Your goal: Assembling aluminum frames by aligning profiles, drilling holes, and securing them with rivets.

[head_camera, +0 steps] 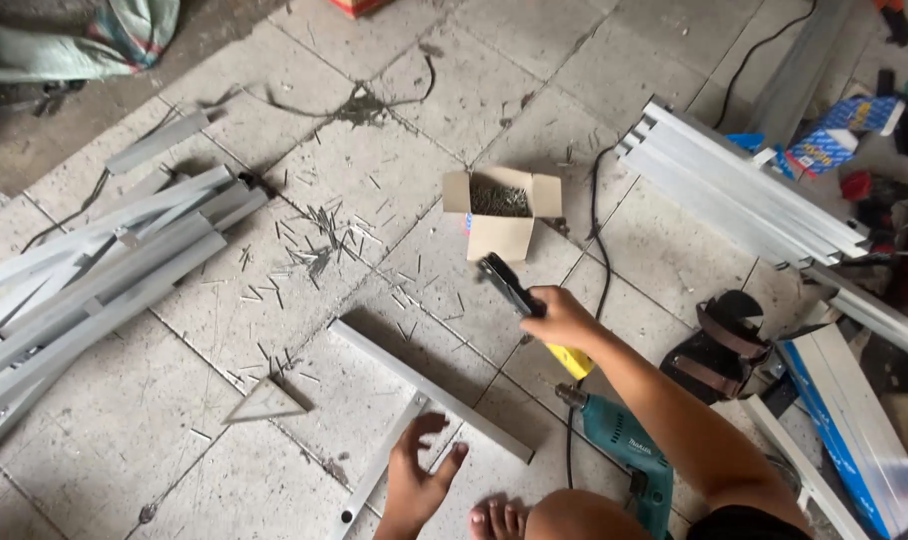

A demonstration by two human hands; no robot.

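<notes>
A pile of grey metal channels [84, 270] lies at the left of the tiled floor [124, 420]. The left hand [419, 485] rests open, fingers spread, on a joined metal frame piece [424, 385]. The right hand [564, 318] is closed around a yellow-handled tool [519, 300], raised just below an open cardboard box of screws [501, 212], with a teal power drill [629, 450] beside the knee.

- One open brown cardboard box [501, 215] of small dark screws.
- One teal electric drill [626, 452] on the tiled floor.
- One black-and-yellow hand tool [524, 305], held.
- Two bare hands: right hand [562, 318], left hand [414, 482].
- One dark strapped sandal [721, 345].
- Two joined grey metal bars [414, 390] forming a corner.
- One small grey triangular metal offcut [265, 402].
- Two heaps of long grey metal profiles: left heap [84, 285], right heap [739, 185].
</notes>
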